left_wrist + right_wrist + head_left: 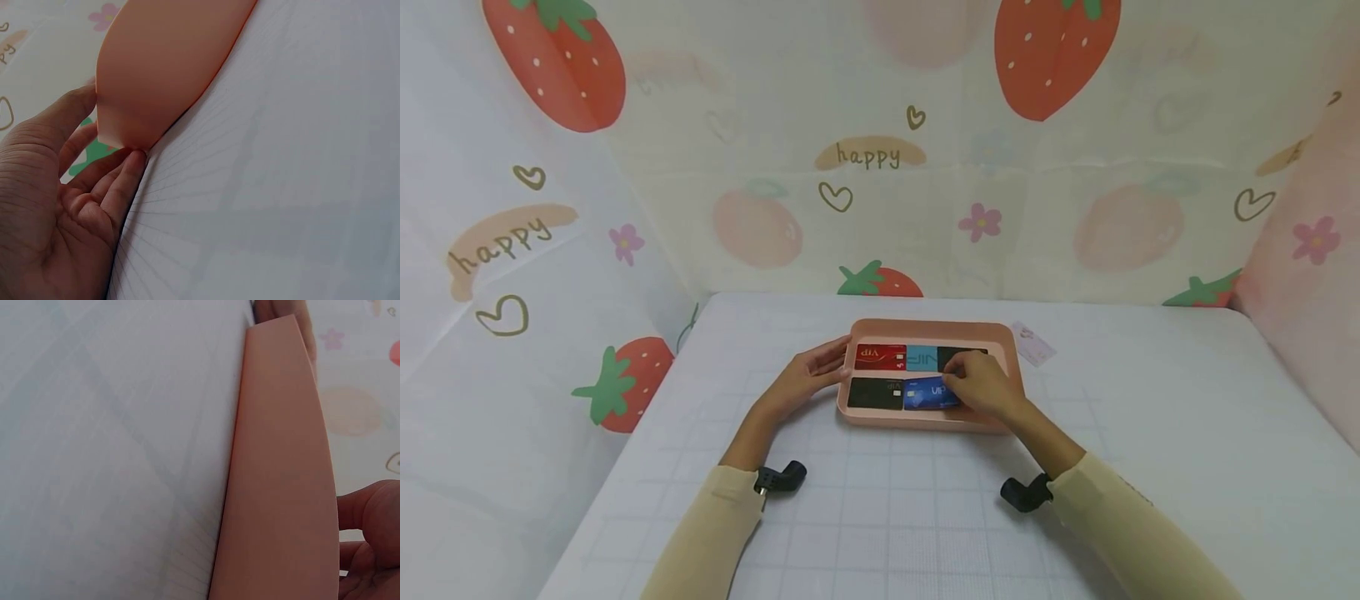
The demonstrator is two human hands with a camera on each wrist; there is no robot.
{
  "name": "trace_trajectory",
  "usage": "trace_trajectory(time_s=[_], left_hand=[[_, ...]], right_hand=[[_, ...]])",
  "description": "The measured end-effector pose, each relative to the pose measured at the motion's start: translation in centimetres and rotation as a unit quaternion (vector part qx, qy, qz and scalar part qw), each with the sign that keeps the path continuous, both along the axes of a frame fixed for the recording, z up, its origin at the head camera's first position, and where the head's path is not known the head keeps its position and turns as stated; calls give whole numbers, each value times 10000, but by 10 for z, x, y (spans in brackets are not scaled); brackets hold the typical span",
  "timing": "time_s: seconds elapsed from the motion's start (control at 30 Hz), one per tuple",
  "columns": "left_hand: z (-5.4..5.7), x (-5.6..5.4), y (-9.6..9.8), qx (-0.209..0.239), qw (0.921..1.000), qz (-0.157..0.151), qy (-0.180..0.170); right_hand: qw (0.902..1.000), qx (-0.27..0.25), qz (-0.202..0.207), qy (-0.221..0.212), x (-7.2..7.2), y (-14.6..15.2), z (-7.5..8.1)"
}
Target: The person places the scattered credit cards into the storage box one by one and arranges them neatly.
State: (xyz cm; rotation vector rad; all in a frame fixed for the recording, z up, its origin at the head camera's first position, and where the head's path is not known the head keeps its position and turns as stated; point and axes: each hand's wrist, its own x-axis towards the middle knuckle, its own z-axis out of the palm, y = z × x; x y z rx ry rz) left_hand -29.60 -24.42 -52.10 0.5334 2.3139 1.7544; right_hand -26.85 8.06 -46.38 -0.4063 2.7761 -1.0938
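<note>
A shallow pink tray (pixel 925 423) lies on the table with two rows of cards in it. Its back row holds a red card (pixel 880 357), a light blue card (pixel 921 358) and a dark card (pixel 951 356), partly hidden. In front are a black card (pixel 875 393) and a blue card (pixel 928 394). My right hand (pixel 988 385) reaches over the tray's right part and pinches the blue card's right end; its fingertips partly hide the contact. My left hand (pixel 801 379) touches the tray's left side, thumb and fingers fairly straight against the wall (pixel 169 56).
A pale pink-purple card or slip (pixel 1033 343) lies on the table just beyond the tray's right back corner. The white table (pixel 865 517) has a faint grid cloth. Printed curtains (pixel 865 225) hang behind it and along both sides.
</note>
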Motion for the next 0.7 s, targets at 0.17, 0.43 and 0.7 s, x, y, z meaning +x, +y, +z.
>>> trace_trajectory(time_s=[0.17, 0.43, 0.7], left_hand=[[2, 1, 0, -33, 10000, 5, 31], [2, 0, 0, 57, 10000, -28, -1], [1, 2, 0, 104, 9999, -41, -66]], right_hand=[[9999, 98, 1, 77, -1, 0, 0], [9997, 208, -105, 15, -2, 1, -1], [9999, 135, -74, 65, -1, 6, -3]])
